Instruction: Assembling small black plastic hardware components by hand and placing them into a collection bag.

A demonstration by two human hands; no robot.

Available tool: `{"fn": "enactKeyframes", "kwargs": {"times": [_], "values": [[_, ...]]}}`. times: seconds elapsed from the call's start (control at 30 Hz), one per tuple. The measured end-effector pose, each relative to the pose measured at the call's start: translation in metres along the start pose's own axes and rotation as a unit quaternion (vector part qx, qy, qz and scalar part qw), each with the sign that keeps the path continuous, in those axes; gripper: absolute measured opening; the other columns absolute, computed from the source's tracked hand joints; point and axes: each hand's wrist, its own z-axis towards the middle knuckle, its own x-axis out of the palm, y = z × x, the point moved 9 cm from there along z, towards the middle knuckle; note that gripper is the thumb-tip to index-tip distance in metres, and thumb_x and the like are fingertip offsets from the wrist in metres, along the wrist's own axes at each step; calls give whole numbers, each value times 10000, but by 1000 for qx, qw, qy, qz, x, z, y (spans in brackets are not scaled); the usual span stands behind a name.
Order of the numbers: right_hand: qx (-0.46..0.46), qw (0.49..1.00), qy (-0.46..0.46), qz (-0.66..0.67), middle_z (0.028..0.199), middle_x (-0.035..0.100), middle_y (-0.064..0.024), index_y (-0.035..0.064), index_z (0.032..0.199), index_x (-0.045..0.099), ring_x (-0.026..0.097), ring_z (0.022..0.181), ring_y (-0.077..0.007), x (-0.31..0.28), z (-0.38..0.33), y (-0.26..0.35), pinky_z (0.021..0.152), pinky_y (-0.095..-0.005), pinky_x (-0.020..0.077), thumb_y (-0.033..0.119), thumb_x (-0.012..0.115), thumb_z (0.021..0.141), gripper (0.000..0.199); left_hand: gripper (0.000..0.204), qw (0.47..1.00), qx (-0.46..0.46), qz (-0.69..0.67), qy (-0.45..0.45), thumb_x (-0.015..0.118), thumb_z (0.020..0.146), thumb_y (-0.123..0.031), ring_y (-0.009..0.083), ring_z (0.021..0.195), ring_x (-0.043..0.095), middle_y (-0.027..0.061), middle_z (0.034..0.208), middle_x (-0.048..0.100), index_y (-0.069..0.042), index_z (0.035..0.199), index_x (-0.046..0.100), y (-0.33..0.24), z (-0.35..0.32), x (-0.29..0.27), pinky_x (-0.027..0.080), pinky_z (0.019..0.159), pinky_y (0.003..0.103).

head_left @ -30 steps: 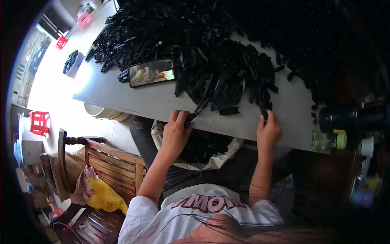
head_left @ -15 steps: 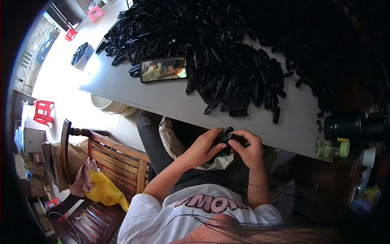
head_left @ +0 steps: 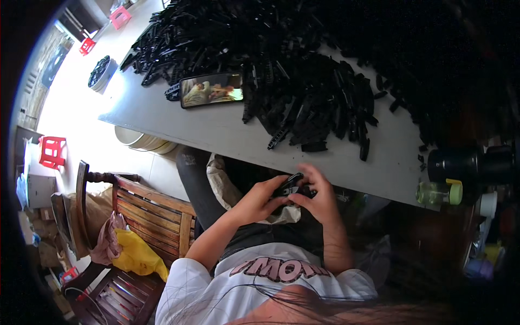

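My left hand (head_left: 259, 201) is closed around a long black plastic part (head_left: 291, 182), held in front of me just off the table's near edge. My right hand (head_left: 319, 197) meets it from the other side, its thumb against the part. The right fingers are raised and smeared by motion, with a dark piece showing between them and the thumb. Below both hands, a pale sack (head_left: 222, 181) lies open across my lap, its inside dark. Heaped over the table (head_left: 216, 130) are very many similar black plastic parts (head_left: 319, 108).
A phone (head_left: 212, 90) playing a video leans at the heap's near side. At right are a clear green-lidded jar (head_left: 436, 194) and a dark cylinder (head_left: 457, 167). Left are a wooden bench (head_left: 154, 219), a yellow cloth (head_left: 135, 252), buckets (head_left: 135, 136) and red stools (head_left: 52, 152).
The right fingers have lifted away from the black part, while the thumb stays by it. Both hands sit slightly lower and further left in view. The whole view has shifted a little left.
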Motion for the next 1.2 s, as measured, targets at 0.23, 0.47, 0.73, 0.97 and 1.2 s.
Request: {"fn": "enactKeyframes", "kwargs": {"times": [0.23, 0.47, 0.73, 0.97, 1.2], "values": [[47, 994, 90, 47, 786, 565, -22, 2, 961, 516, 532, 637, -48, 27, -8, -31, 537, -194, 436, 45, 682, 763, 262, 377, 993, -45, 113, 11, 607, 786, -62, 321, 784, 627, 211, 921, 595, 58, 1121, 483, 9, -14, -7, 481, 659, 332], [-84, 989, 21, -121, 855, 603, -89, 18, 978, 541, 603, 772, -188, 30, -11, -17, 653, -300, 469, 144, 696, 761, 294, 344, 959, -31, 282, 29, 656, 744, -117, 366, 891, 559, 186, 961, 582, 10, 1050, 560, 12, -10, -20, 456, 752, 407], [-73, 798, -354, -483, 919, 560, -102, 26, 982, 532, 572, 790, -247, -130, 0, 20, 729, -335, 459, 163, 641, 802, 252, 349, 848, 73, 456, -258, 687, 695, -151, 311, 861, 497, 121, 920, 484, -55, 978, 508, -27, 48, -50, 429, 682, 389], [-18, 807, -361, -467, 929, 566, -115, 16, 1014, 513, 579, 819, -236, -164, -3, -35, 706, -335, 459, 133, 627, 792, 276, 260, 809, 68, 520, -265, 632, 715, -99, 289, 873, 498, 100, 950, 488, -68, 944, 512, -5, 53, -55, 442, 681, 365], [13, 866, -498, 36, 738, 541, -7, 59, 975, 577, 438, 541, -58, -191, -39, -69, 479, -191, 328, 158, 547, 872, 146, 134, 887, 27, 347, -303, 489, 870, -61, 377, 677, 535, 179, 799, 549, -26, 995, 460, -3, 24, -69, 435, 605, 383]]}}
